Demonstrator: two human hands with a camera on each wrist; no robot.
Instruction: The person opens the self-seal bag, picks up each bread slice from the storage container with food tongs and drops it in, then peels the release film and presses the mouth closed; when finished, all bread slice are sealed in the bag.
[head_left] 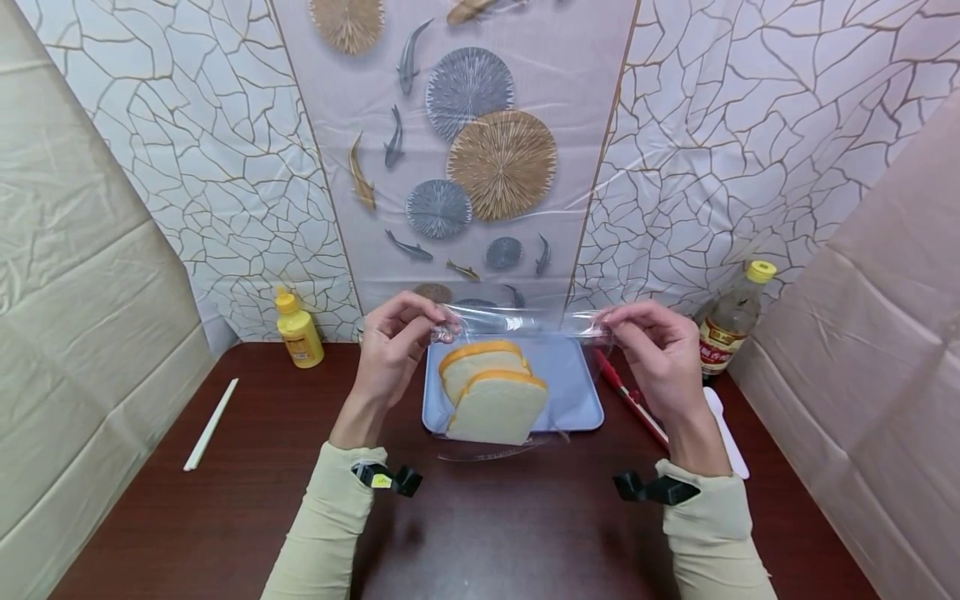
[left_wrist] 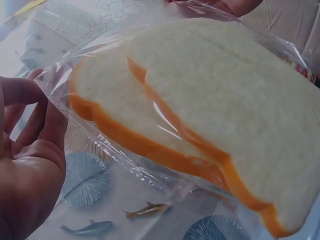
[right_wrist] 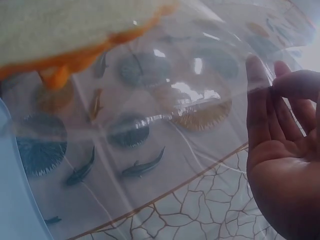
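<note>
Two slices of bread (head_left: 498, 407) with orange crusts lie inside a clear plastic bag (head_left: 517, 323), one slice overlapping the other. My left hand (head_left: 396, 340) pinches the bag's upper left corner between thumb and fingers. At the upper right corner, my right hand (head_left: 660, 354) pinches the plastic the same way, so the top edge is stretched between both hands. Behind and below the bag is a light blue tray (head_left: 588, 408). In the left wrist view the bread slices (left_wrist: 220, 105) fill most of the picture; the right wrist view shows the clear film (right_wrist: 200, 100) reaching my fingers.
A yellow squeeze bottle (head_left: 302, 333) stands at the back left, with white chopsticks (head_left: 212, 425) nearer. On the right are a red pen-like stick (head_left: 630, 396), a white spoon (head_left: 727, 433) and a yellow-capped sauce bottle (head_left: 731, 321). Fabric walls surround the dark table (head_left: 495, 533).
</note>
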